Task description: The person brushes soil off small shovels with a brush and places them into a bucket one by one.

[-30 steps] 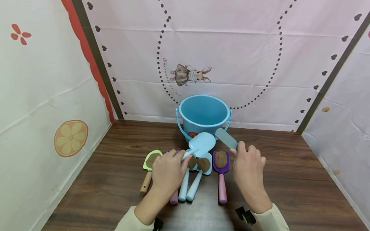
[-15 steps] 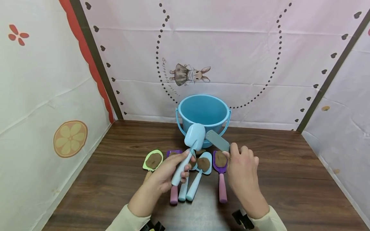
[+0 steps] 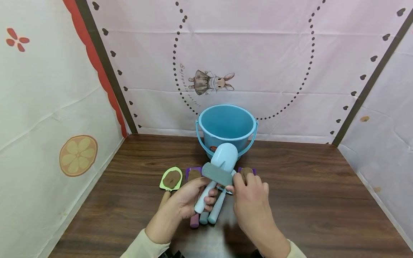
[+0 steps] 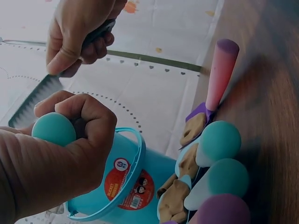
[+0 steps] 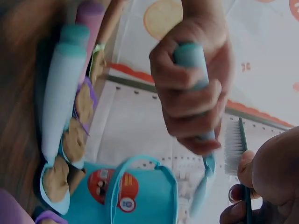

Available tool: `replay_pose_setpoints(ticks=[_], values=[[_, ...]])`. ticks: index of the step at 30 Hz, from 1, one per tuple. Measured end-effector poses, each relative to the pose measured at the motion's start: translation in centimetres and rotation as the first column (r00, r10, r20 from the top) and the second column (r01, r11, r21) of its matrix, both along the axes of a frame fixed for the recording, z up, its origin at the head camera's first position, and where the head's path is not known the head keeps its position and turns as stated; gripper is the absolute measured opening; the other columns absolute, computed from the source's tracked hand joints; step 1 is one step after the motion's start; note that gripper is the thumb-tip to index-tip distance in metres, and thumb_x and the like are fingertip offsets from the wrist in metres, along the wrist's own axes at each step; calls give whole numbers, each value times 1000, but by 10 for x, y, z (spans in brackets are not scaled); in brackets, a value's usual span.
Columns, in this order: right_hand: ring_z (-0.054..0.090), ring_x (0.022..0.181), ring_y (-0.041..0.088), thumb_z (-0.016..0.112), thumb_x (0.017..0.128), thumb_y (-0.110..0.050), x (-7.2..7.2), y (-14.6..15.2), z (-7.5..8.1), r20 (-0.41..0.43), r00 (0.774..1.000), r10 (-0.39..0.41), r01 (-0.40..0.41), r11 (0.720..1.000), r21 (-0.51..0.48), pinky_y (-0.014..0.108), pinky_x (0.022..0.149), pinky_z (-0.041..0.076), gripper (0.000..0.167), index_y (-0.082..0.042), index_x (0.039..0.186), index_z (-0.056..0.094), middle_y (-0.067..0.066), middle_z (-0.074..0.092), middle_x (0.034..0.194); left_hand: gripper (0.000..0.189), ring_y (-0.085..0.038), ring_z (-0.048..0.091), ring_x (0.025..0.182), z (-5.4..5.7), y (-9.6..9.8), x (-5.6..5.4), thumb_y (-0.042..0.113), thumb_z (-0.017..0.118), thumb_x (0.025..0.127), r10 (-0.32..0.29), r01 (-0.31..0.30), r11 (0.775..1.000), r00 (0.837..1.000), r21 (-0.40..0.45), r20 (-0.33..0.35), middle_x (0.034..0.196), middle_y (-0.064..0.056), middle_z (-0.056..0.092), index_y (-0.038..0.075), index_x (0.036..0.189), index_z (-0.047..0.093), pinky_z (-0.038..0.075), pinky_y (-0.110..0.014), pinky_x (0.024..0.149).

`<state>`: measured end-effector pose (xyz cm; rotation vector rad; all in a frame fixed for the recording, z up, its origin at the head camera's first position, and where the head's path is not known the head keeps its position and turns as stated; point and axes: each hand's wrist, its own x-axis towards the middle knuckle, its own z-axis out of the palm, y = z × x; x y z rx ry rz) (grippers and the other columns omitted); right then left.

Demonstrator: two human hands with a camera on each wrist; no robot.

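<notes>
My left hand point(image 3: 184, 202) grips the light blue handle of a toy shovel point(image 3: 226, 156), its blade tilted up in front of the bucket. In my right hand point(image 3: 255, 202) is a grey-green brush point(image 3: 217, 174), pinched at one end. The head view has the brush crossing in front of the shovel's neck; whether they touch cannot be told. White bristles point(image 5: 232, 147) face the shovel side in the right wrist view. From the left wrist, the shovel's handle end point(image 4: 53, 129) pokes out of the fist. Below both hands lie several more shovels, partly hidden.
A blue bucket point(image 3: 210, 140) stands at the back against the cloth wall. Brown clay lumps point(image 3: 172, 179) sit on the lying shovels, among them a green one with a wooden handle point(image 3: 164, 198) and one with a pink handle point(image 4: 222, 74). All rest on a dark wooden table point(image 3: 129, 200).
My left hand has turned over, bringing the shovel's handle into sight, and its blade has swung about before the bucket. My right hand has carried the brush leftward to the shovel.
</notes>
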<state>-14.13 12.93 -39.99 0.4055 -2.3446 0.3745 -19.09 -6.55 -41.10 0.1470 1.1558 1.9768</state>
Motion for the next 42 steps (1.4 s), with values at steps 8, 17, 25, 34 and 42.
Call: replay_pose_setpoints(ticks=[8,17,25,34,42], values=[[34,58,20,51,98,-45,-11,8,-2,24,999,-48,48,999,-2,34,57,22,39,-7,90,54,5,37,70,35,-5,41,55,0,2,0,42,37,109,-64,64,998,998,-1,-19,70,6,45,13,103,55,34,-23,55],[45,65,32,63,96,-31,-29,46,11,129,965,-230,245,962,-122,42,58,27,31,-3,93,50,11,41,72,37,-5,41,55,-1,3,0,46,40,108,-128,127,992,989,-21,-71,69,6,44,15,103,58,35,-24,55],[39,59,22,55,96,-43,-2,11,7,16,1000,-6,6,999,-43,33,56,22,37,-7,87,52,3,38,69,36,-5,39,55,-2,2,2,41,34,109,-92,92,995,995,-25,-34,70,6,42,13,104,57,33,-23,55],[40,60,23,59,98,-38,-20,22,2,100,990,-99,109,990,-94,36,58,24,33,-6,93,54,6,39,70,37,-5,40,53,0,1,2,47,41,107,-87,84,996,994,-43,-70,68,6,44,14,100,57,34,-24,52],[44,66,27,61,96,-33,-19,33,14,125,983,-136,154,976,-154,39,62,26,30,-4,93,52,8,42,74,38,-5,41,53,3,1,2,48,40,107,-79,77,997,992,-22,-94,68,6,44,14,100,56,35,-24,53]])
